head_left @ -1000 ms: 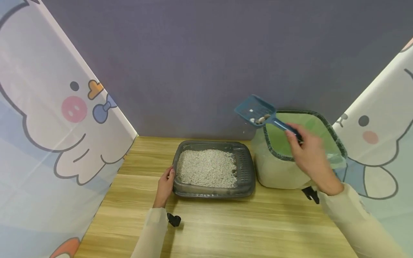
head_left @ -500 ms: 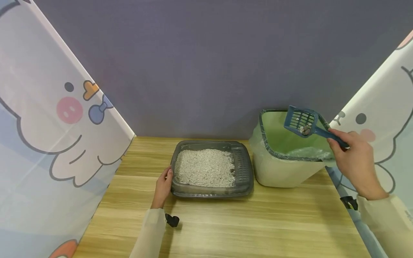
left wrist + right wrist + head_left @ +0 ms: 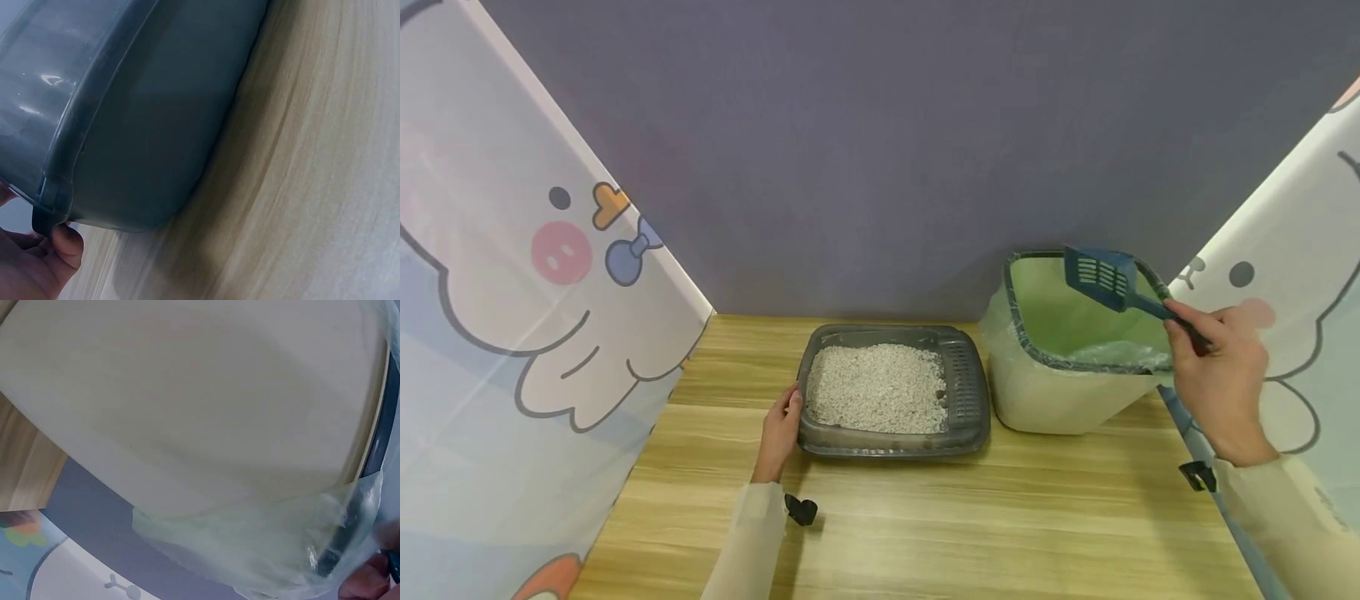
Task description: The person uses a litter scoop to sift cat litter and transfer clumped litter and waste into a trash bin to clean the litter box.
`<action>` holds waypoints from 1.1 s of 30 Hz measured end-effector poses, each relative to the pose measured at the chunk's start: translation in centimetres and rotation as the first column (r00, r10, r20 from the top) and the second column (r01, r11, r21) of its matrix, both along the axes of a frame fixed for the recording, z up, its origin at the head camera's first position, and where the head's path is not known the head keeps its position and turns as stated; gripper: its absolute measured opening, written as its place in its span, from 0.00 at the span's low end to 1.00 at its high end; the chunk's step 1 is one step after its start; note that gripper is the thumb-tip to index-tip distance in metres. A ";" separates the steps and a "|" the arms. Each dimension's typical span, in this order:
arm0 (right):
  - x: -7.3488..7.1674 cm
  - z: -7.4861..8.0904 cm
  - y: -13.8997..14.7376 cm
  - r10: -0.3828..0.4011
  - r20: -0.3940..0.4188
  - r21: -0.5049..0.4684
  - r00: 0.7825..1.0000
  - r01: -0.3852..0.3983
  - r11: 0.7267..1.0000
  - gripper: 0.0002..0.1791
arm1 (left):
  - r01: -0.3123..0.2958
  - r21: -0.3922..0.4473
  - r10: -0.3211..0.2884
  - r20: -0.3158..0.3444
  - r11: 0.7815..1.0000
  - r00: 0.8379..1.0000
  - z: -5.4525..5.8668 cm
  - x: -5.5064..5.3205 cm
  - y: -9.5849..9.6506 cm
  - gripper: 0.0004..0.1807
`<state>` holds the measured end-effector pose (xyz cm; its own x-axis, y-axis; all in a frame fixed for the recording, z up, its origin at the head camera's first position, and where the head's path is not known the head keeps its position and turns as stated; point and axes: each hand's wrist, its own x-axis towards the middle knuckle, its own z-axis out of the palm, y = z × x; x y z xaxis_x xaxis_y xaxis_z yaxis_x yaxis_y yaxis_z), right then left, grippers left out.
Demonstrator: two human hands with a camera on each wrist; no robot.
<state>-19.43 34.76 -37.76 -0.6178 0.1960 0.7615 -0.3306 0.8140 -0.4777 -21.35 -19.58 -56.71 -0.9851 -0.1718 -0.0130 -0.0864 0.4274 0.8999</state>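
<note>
My right hand (image 3: 1221,379) grips the handle of a blue slotted litter scoop (image 3: 1101,282). The scoop's head hangs tilted over the mouth of a pale waste bin (image 3: 1047,398) with a green bag liner; no clumps show on it. My left hand (image 3: 780,437) pinches the left rim of a dark grey litter box (image 3: 891,446), thumb and fingers either side of the rim in the left wrist view. Pale granular litter (image 3: 876,387) fills most of the box, with a few dark bits near its slotted right end. In the right wrist view, fingertips (image 3: 369,578) appear beside the overhanging liner (image 3: 250,550).
The litter box and bin stand side by side on a wood-grain table (image 3: 925,525). A grey panel (image 3: 850,167) rises behind them. Cartoon-printed sheets (image 3: 497,292) slope along both sides, the right one close to the right arm.
My right hand carried the scoop from the bin's left side to the right over its mouth, then tipped it. The clumps on the scoop are gone from view. My left hand kept its hold.
</note>
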 end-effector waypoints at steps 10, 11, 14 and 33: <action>1.8 1.6 -5.2 0.134 -0.037 -0.115 0.990 -0.137 0.984 0.14 | -0.003 -0.025 0.003 -0.021 1.000 1.000 -0.2 0.0 -0.2 0.32; 2.0 1.8 -6.2 0.181 -0.050 -0.090 0.982 -0.185 0.979 0.14 | -0.005 -0.018 0.004 -0.017 1.000 1.000 -0.2 0.0 -0.3 0.32; 2.9 2.1 -9.3 0.308 0.006 0.023 0.951 -0.308 0.951 0.15 | -0.009 -0.012 0.009 -0.005 1.000 1.000 -0.1 0.0 -0.2 0.33; -3.9 -5.3 -21.3 0.272 0.867 0.087 0.418 -0.664 0.743 0.13 | -0.035 -0.027 0.034 -0.040 0.999 0.999 -0.1 -0.6 0.4 0.31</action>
